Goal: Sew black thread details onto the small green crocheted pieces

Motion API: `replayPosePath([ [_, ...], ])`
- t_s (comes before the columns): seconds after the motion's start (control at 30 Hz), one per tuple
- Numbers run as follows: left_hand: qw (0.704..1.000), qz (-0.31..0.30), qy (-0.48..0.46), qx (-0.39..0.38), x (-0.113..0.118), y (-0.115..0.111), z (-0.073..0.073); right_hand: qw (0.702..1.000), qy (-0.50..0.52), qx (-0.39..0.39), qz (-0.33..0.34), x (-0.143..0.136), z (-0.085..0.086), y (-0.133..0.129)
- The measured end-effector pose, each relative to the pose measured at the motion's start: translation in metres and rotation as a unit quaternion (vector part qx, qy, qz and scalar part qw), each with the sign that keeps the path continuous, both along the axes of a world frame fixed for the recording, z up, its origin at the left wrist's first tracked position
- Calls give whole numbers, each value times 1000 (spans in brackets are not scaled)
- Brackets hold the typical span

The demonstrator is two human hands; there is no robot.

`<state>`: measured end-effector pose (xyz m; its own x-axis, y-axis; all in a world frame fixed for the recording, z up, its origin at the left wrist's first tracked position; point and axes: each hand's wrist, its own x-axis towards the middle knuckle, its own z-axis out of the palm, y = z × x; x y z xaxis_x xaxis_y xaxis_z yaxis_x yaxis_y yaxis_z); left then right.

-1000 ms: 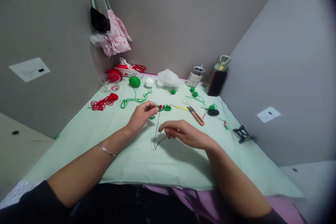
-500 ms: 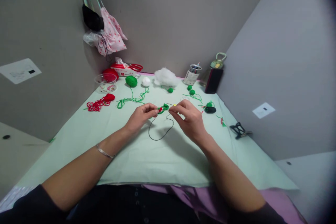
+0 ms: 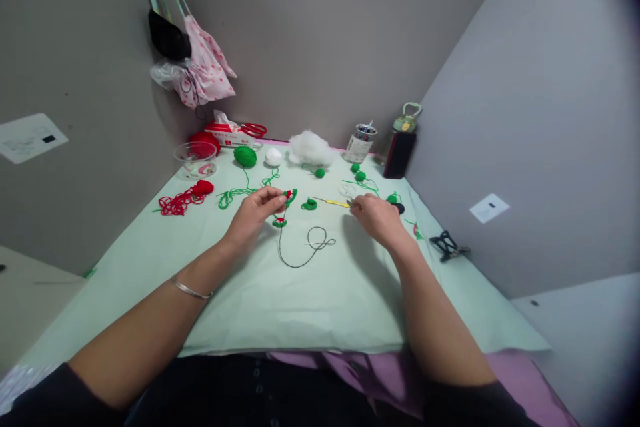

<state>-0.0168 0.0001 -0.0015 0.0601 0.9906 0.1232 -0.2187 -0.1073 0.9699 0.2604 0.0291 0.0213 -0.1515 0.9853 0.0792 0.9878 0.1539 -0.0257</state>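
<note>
Between the thumb and fingers of my left hand (image 3: 260, 209) is a small red and green crochet piece (image 3: 290, 196). A dark thread (image 3: 287, 262) runs down from it to the table and loops beside a needle (image 3: 315, 243). Another red and green piece (image 3: 279, 221) lies just below my left hand. My right hand (image 3: 374, 213) is closed at the right end of the yellow crochet hook (image 3: 336, 203); what its fingertips grip is too small to tell. A green crochet piece (image 3: 309, 204) lies between the hands, by the hook's tip.
Red yarn (image 3: 185, 200), a clear tub (image 3: 196, 163), a green yarn ball (image 3: 245, 157), white stuffing (image 3: 310, 149), a tin (image 3: 361, 143) and a bottle (image 3: 404, 137) stand or lie toward the back. A black clip (image 3: 449, 245) lies right. Small green balls (image 3: 360, 176) lie near the tin.
My right hand has moved right, away from the crochet piece, and the needle now lies on the table. My left hand has shifted slightly left with its piece. The view has shifted a little.
</note>
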Motion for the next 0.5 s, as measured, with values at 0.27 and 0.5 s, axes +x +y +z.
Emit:
replayPosePath([
  [0.27,997,-50,-22,-47,8,-7,4,998,-16,17,-58,11,-17,20],
  [0.5,995,-75,-31,-58,9,-8,-1,872,478,4,104,-20,2,-2],
])
